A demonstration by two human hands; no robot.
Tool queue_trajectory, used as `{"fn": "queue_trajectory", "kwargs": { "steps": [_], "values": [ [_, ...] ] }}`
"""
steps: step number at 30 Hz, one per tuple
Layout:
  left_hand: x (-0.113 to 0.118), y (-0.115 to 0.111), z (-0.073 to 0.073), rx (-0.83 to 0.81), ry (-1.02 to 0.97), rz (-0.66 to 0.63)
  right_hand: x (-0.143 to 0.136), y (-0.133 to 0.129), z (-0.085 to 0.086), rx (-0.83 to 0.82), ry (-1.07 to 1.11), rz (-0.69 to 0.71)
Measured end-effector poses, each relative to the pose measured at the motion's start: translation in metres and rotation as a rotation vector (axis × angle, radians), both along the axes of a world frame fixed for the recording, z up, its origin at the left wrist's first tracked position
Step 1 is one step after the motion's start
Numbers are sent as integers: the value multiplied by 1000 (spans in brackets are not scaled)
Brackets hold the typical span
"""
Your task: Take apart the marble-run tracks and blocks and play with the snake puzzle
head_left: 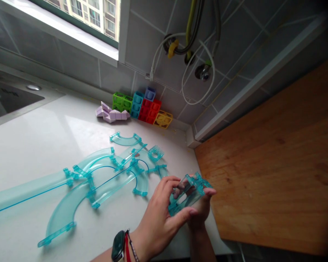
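Grasping one translucent teal track piece point(196, 186), the left hand point(159, 214) and the right hand point(203, 208) are holding it raised over the right end of the white tabletop point(24, 153). One smartwatch point(118, 245) and two bracelets point(128, 248) are circling the left wrist. Several translucent teal track sections point(90, 181) are overlapping farther left, too tangled to count. One square piece with a round hole point(160, 153) is lying nearby. One lilac snake puzzle point(112, 115) is resting beside cube blocks point(149, 111) in five colours.
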State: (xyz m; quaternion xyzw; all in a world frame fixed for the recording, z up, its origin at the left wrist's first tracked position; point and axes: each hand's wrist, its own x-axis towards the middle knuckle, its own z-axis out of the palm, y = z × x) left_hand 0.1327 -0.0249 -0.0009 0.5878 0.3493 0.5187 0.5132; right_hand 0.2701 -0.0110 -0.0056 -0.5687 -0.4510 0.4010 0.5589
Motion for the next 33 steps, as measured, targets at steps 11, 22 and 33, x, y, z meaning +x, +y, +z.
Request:
{"fn": "queue_trajectory", "kwargs": {
  "steps": [11,22,33],
  "values": [
    [0,0,2,-9,9,3,7,0,0,-7,-124,18],
    [3,1,1,-40,-22,-9,19,10,-6,59,-212,18],
    [1,0,1,-70,-25,-30,1,15,15,-77,315,112]
  ]
}}
